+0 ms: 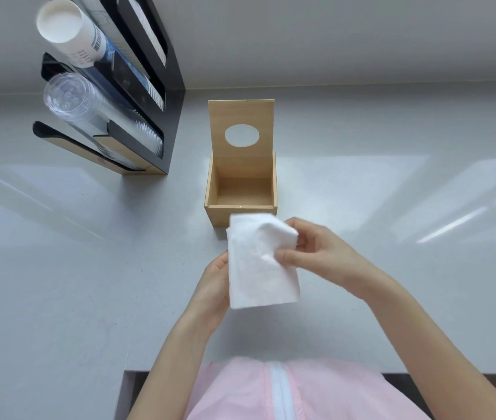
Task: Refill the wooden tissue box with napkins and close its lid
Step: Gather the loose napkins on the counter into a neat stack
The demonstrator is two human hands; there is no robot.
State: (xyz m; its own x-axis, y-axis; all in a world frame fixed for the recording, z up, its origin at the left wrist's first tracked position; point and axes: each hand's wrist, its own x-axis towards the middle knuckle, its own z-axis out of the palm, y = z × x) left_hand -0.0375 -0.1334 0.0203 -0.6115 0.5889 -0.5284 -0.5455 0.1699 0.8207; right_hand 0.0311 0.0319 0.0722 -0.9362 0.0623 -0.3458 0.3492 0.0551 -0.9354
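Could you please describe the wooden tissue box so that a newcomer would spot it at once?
On the pale grey countertop, right of the black cup dispenser rack, stands a square light-wood tissue box, just beyond the hands holding white napkins. Its empty inside shows, and its lid, standing upright at the back, has an oval hole.

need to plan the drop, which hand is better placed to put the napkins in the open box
Right. The right hand grips the napkins at their top edge, nearest the box; the left hand only supports them lower down.
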